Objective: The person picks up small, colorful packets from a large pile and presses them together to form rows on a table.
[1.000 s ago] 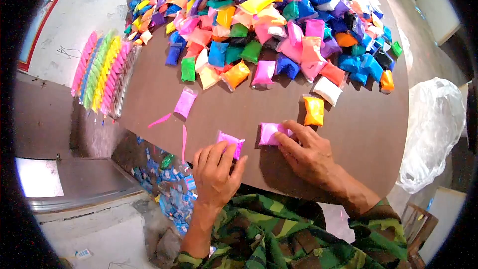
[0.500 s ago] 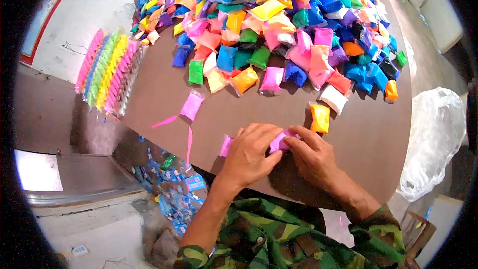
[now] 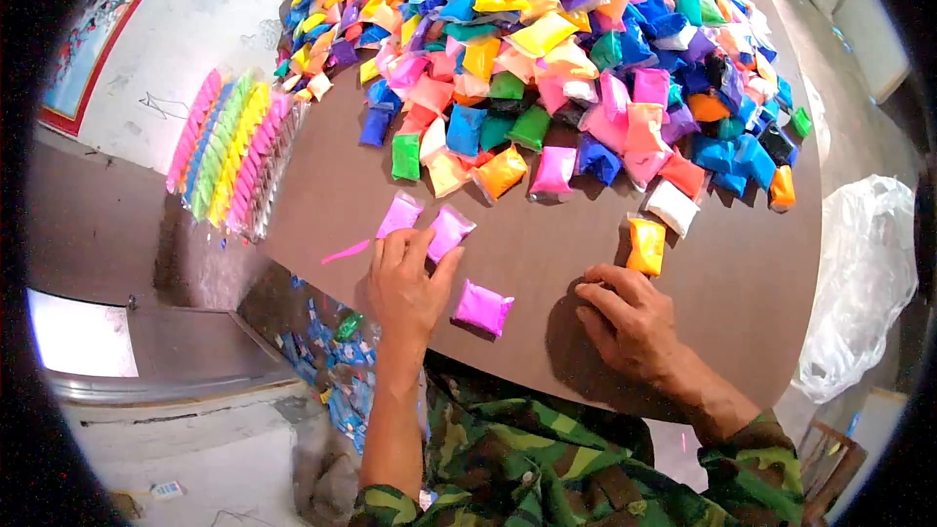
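Three pink packets sit apart from the heap, at the near left part of the bench point(image 3: 752, 283): a pale pink packet point(image 3: 399, 214) furthest left, a second pink packet point(image 3: 449, 230) just beside it, and a magenta packet point(image 3: 482, 307) on its own nearer the edge. Noted for the left hand point(image 3: 405, 283): flat, fingers spread, tips resting on the second pink packet and at the lower edge of the pale one, pressing rather than clamped. Noted for the right hand point(image 3: 630, 322): fingers loosely curled, tips on the bench, nothing seen in it. It is well apart from the left hand, with the magenta packet between them. A yellow packet point(image 3: 645, 245) lies just beyond the right hand, loose from the heap. Progress, as judged: early. Three of one colour are out, while the heap of mixed coloured packets point(image 3: 586, 49) covers the far half of the bench unsorted, with many pinks in it. A thin pink strip point(image 3: 344, 252) lies by the left hand. Off the bench to the left is a bundle of coloured strips point(image 3: 229, 151), and to the right a white plastic bag point(image 3: 864, 263).
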`<move>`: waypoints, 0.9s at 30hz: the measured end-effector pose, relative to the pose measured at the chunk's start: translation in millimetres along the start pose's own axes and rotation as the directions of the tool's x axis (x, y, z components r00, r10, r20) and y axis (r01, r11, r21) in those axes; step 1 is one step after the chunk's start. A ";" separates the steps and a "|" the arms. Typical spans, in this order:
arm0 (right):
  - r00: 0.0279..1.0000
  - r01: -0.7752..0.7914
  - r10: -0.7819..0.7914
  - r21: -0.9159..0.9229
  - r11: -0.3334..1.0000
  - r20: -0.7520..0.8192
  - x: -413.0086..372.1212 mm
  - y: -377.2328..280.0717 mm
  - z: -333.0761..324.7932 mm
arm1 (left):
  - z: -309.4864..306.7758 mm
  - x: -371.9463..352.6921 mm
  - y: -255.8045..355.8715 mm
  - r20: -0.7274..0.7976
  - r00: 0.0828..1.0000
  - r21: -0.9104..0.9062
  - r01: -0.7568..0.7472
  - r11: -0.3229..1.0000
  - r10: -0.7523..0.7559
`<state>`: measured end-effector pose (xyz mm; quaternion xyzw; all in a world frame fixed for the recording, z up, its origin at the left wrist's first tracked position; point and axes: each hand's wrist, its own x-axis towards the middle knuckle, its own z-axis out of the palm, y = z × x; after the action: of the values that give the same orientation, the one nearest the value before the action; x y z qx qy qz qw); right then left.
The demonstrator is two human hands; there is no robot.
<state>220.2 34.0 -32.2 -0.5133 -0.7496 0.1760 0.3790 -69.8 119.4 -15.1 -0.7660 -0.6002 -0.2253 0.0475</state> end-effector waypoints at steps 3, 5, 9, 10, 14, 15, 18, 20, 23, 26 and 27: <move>1.000 0.022 -0.022 -0.010 1.000 0.011 -2.2 3.2 0.5 | 2.6 -2.4 -3.4 -0.032 0.999 0.020 -0.012 1.000 0.013; 0.999 0.039 -0.038 -0.013 0.999 0.016 -2.5 5.2 0.6 | 8.9 -3.7 -11.1 -0.055 0.998 0.024 0.029 0.999 -0.028; 0.999 0.038 -0.037 -0.018 0.999 0.022 -3.4 6.6 0.5 | 9.4 -4.1 -14.0 -0.072 0.996 0.033 0.061 0.998 -0.058; 0.999 0.035 -0.034 -0.021 0.999 0.028 -4.0 7.1 0.5 | 8.9 -4.3 -13.9 -0.073 0.996 0.038 0.054 0.998 -0.051; 0.999 0.041 -0.039 -0.038 0.998 0.027 -3.9 7.2 1.1 | 5.7 -3.6 -13.4 -0.074 0.997 0.052 0.022 0.998 -0.018; 0.999 0.044 -0.043 -0.040 0.998 0.025 -3.7 6.9 1.4 | 4.0 -2.9 -12.7 -0.075 0.997 0.054 0.012 0.998 -0.008; 0.998 0.055 -0.054 -0.045 0.997 0.025 -3.4 7.5 1.4 | -10.9 -4.2 3.4 -0.092 0.996 0.056 0.007 0.998 -0.002; 0.999 0.042 -0.041 -0.040 0.998 0.020 -2.0 5.6 0.7 | -20.0 -19.8 17.6 -0.033 0.992 0.056 -0.124 0.991 0.126; 1.000 0.012 -0.012 -0.023 1.000 0.003 0.2 -0.4 0.3 | -17.6 -62.3 45.1 0.158 0.969 -0.194 -0.158 0.968 0.190; 1.000 0.014 -0.014 -0.029 0.999 -0.008 -2.0 0.1 -0.4 | -8.3 -84.6 59.8 0.119 0.961 -0.070 -0.241 0.968 0.248; 1.000 0.013 -0.013 -0.033 0.999 -0.012 -3.0 -0.8 -0.2 | -4.2 -85.1 51.9 0.137 0.958 -0.092 -0.241 0.966 0.252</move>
<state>220.4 30.9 -32.8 -0.5155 -0.7535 0.1581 0.3762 -37.3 27.3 -35.3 -0.8507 -0.4929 -0.1826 0.0020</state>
